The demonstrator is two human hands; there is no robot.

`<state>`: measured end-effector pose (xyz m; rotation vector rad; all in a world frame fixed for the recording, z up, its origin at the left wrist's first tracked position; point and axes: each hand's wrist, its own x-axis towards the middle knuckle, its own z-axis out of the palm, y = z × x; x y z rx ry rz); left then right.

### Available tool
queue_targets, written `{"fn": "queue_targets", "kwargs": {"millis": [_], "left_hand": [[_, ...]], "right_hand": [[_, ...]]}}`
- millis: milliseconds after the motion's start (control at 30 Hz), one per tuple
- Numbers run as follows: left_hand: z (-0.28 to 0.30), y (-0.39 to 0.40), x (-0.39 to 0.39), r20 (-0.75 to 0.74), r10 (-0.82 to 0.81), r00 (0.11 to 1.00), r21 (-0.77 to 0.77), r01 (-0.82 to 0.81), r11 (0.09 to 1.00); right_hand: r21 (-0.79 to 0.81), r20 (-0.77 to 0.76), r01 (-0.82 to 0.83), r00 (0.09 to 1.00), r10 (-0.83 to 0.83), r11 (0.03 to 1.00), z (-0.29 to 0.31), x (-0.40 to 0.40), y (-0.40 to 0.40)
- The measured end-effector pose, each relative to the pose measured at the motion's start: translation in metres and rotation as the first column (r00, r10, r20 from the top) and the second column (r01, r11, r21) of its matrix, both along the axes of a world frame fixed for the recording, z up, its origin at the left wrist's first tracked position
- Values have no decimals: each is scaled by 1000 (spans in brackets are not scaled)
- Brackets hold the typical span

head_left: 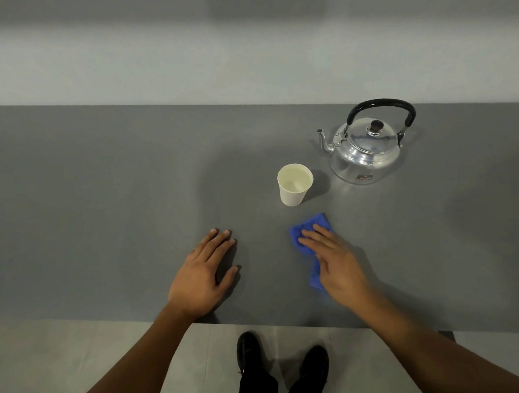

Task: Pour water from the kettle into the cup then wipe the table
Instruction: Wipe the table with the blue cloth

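A shiny metal kettle (365, 148) with a black handle stands upright at the back right of the grey table (102, 204), spout pointing left. A white paper cup (294, 184) stands in front of it to the left, with water inside. My right hand (335, 258) lies flat on a blue cloth (311, 232), pressing it onto the table just in front of the cup; part of the cloth is hidden under my palm. My left hand (203, 274) rests flat on the bare table with fingers spread, holding nothing.
The table's near edge (259, 322) runs just behind my wrists, with pale floor and my two black shoes (282, 363) below. A light wall rises behind the table's far edge.
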<state>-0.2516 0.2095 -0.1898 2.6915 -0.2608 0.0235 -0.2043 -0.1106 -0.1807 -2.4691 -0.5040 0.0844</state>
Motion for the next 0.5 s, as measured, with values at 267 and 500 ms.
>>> {"fn": "queue_targets", "kwargs": {"millis": [267, 500], "left_hand": [[-1, -1, 0, 20, -1, 1000, -2, 1, 1000], [-2, -1, 0, 8, 4, 1000, -14, -4, 1000]], "right_hand": [[66, -39, -221, 974, 224, 973, -4, -14, 57], [82, -31, -84, 996, 87, 993, 3, -5, -10]]}}
